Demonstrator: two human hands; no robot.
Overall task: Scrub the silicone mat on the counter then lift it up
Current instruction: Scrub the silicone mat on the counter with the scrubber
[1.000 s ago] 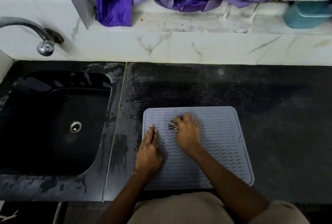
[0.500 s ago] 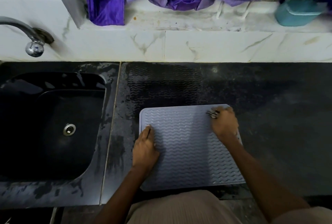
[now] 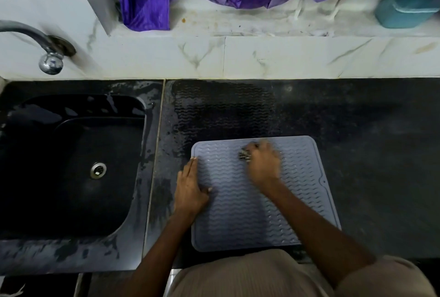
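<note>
At the far left of the frame a chrome tap curves out from the pale marble wall, its round end hanging above the black sink, whose basin fills the left third of the picture. A metal drain sits near the middle of the basin, and wet patches glisten along the rim.

Right of the sink, past a thin seam, lies the dark counter. A damp wavy print marks its surface in the upper middle, just above the silicone mat. The mat, grey-blue with a rippled texture, lies flat on the counter in the lower middle of the frame, its near edge close to the person's beige clothing.

The left hand rests on the mat's left edge, fingers straight and together, thumb spread out onto the mat, pressing it down. Further right, the right hand is blurred and curled round a small dark scrubber, which touches the mat near its upper middle.

Along the top of the frame purple cloth hangs over a ledge, and at the upper right a teal container stands on that ledge.
</note>
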